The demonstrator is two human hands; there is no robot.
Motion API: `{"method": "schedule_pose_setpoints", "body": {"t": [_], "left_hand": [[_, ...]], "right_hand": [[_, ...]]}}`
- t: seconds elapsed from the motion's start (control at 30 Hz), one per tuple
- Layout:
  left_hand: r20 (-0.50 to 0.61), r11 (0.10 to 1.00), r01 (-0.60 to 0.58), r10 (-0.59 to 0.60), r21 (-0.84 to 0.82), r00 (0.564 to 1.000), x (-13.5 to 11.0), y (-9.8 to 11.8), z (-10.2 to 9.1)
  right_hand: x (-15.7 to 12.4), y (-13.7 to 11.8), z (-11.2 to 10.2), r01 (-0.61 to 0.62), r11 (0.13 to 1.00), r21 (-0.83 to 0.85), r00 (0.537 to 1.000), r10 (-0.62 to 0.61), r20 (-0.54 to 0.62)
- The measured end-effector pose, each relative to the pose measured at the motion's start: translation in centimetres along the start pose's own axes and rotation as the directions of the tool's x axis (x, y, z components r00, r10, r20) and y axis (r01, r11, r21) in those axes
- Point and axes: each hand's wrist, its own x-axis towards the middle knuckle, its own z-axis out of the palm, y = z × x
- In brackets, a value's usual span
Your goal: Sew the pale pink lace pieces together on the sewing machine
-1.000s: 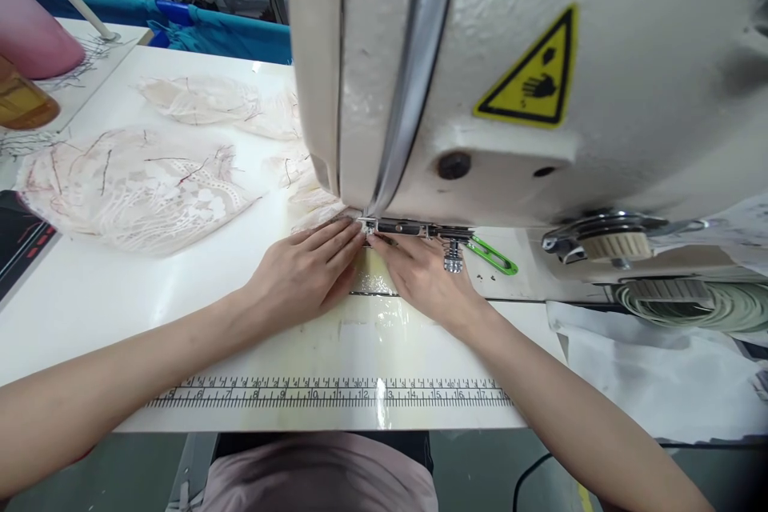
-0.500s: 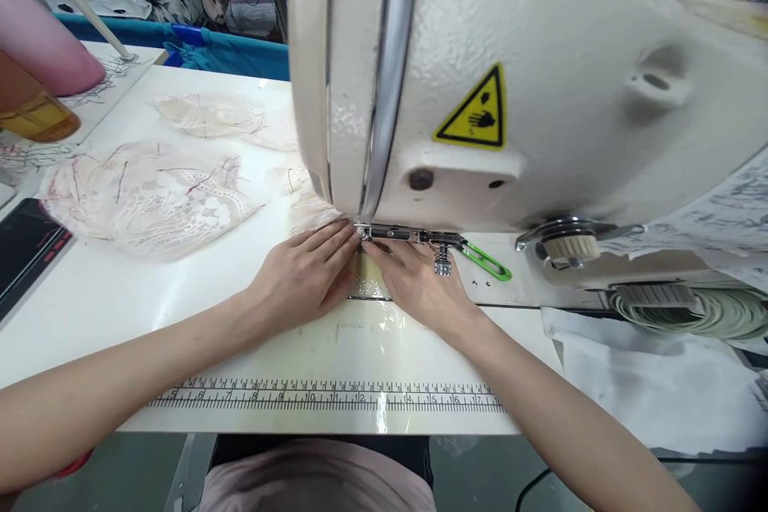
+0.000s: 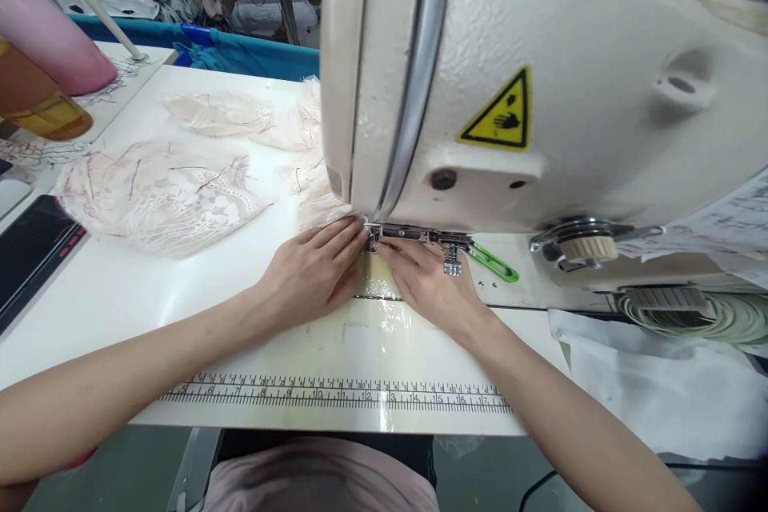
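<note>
Pale lace fabric (image 3: 318, 202) lies gathered behind the presser foot (image 3: 374, 235) of a white sewing machine (image 3: 480, 40). My left hand (image 3: 315, 264) rests flat, fingers stretched out side by side, its fingertips at the fabric's near edge just left of the foot. On the right of the foot, my right hand (image 3: 435, 280) lies flat with its fingers extended forward. The machine's metal guide and screw (image 3: 452, 259) cover part of those fingers. Whatever fabric is under the hands is hidden. Green-handled thread snips (image 3: 493, 262) lie just beyond my right hand.
More lace pieces (image 3: 162, 196) with loose dark red threads lie on the left of the white table (image 3: 240, 368). A printed ruler (image 3: 336, 396) runs along the front edge. Thread cones (image 3: 54, 32), a black phone-like panel (image 3: 36, 256) and white cloth (image 3: 660, 384) are at the sides.
The camera view has shifted slightly, so the machine and table appear further right. Both hands keep nearly the same place beside the presser foot.
</note>
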Motion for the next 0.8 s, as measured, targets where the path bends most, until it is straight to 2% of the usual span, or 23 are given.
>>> {"method": "schedule_pose_setpoints", "body": {"t": [0.3, 0.43, 0.53, 0.63, 0.7, 0.73, 0.77, 0.8], "left_hand": [[0.049, 0.999, 0.041, -0.042, 0.011, 0.998, 0.2, 0.0, -0.2], [0.077, 0.996, 0.074, -0.077, 0.041, 0.994, 0.1, 0.3, -0.4], [0.033, 0.996, 0.023, -0.026, 0.083, 0.999, 0.0, 0.4, -1.2], [-0.013, 0.994, -0.004, 0.005, 0.106, 1.0, -0.3, -0.6, -2.7], [0.006, 0.985, 0.123, -0.125, 0.118, 0.992, -1.0, -2.0, -3.7], [0.023, 0.963, 0.24, -0.245, 0.124, 0.969, -1.6, -2.9, -4.2], [0.046, 0.919, 0.372, -0.38, 0.132, 0.924, -2.3, -3.9, -4.6], [0.058, 0.857, 0.499, -0.509, 0.127, 0.859, -3.1, -4.8, -4.8]], "right_hand": [[-0.1, 0.4, -0.4, -0.011, 1.0, -0.013, 1.0, 0.011, -0.012], [0.1, 0.6, -0.5, -0.003, 1.0, 0.013, 0.998, 0.003, -0.066], [0.0, 0.8, -0.5, 0.024, 0.999, 0.022, 0.992, -0.021, -0.123], [-0.2, 1.1, -0.3, 0.075, 0.997, -0.004, 0.982, -0.075, -0.175], [-0.3, 1.3, -0.2, 0.097, 0.995, -0.035, 0.976, -0.102, -0.194], [-0.3, 1.3, -0.2, 0.11, 0.993, -0.046, 0.973, -0.117, -0.199], [-0.3, 1.3, -0.2, 0.123, 0.991, -0.052, 0.97, -0.131, -0.204], [-0.2, 1.3, -0.3, 0.136, 0.989, -0.052, 0.967, -0.144, -0.211]]}}
